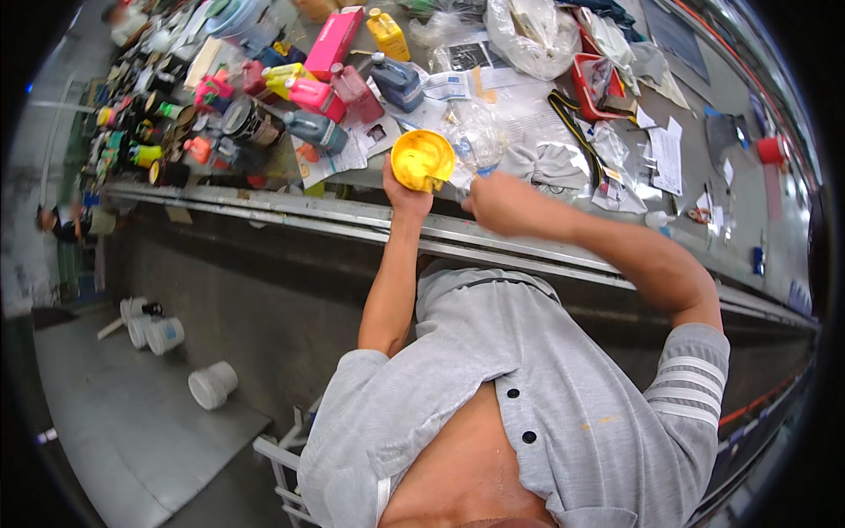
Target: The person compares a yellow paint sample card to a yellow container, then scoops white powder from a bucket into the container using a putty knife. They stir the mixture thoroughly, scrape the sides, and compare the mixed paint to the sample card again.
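My left hand (402,192) holds a cup (409,151) of bright yellow paste or paint, tilted with its mouth facing up toward me. My right hand (493,201), closed and slightly blurred, grips a thin spatula or stick (457,183) that reaches to the cup's right rim, where some yellow stuff shows. Just beyond the cup lie crumpled clear plastic (478,141) and paper sheets. A teal jug (317,134) stands to the left of the cup, and a dark blue jug (396,81) behind it.
The bench (731,211) also carries paint jugs, a pink box (333,42), dark tubs (253,119), a red basket (600,85) and a white bag (528,35). Below, at left, white buckets (211,385) stand near a metal rail (277,453). People (62,223) are at the far left.
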`<state>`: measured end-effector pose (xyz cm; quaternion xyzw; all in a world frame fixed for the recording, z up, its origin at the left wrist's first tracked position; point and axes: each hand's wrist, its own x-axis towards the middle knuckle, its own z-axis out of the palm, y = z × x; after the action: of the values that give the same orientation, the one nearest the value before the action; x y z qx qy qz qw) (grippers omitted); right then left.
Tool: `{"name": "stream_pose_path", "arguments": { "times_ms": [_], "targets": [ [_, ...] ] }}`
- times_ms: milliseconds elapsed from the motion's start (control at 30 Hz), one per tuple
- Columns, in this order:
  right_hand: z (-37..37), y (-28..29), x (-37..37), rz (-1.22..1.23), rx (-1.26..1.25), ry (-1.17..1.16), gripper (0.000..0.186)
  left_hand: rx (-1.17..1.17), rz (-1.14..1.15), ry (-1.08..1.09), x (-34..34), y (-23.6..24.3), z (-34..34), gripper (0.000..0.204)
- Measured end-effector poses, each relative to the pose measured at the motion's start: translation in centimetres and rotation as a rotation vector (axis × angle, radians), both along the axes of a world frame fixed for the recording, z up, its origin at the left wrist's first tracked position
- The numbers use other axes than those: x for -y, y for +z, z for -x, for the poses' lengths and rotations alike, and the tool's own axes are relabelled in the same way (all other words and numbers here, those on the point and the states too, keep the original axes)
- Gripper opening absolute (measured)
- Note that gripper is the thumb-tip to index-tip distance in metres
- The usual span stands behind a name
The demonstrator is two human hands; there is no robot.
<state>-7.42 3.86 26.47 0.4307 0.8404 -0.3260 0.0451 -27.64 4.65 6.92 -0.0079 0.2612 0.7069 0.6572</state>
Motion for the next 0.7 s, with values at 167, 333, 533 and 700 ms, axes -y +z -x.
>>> {"name": "stream_pose_path", "arguments": {
  "times_ms": [167, 333, 533, 700],
  "targets": [
    [4.5, -2.1, 0.4, -0.035, 0.235, -0.191, 0.037, 0.169, -0.148, -0.273, -1.3, -0.9, 5.4, 0.058],
    [7.2, -1.1, -3.9, 0.41, 0.209, -0.259, 0.031, 0.247, 0.048, -0.378, 0.2, -3.2, 7.4, 0.055],
    [13.2, 0.1, 1.6, 0.088, 0.264, -0.217, 0.037, 0.33, 0.028, -0.461, -0.7, -3.7, 10.1, 0.058],
    [12.5, -2.9, 3.4, -0.049, 0.288, -0.343, 0.037, 0.278, 0.004, -0.524, -2.1, -5.5, 11.8, 0.06]
  ]
}}
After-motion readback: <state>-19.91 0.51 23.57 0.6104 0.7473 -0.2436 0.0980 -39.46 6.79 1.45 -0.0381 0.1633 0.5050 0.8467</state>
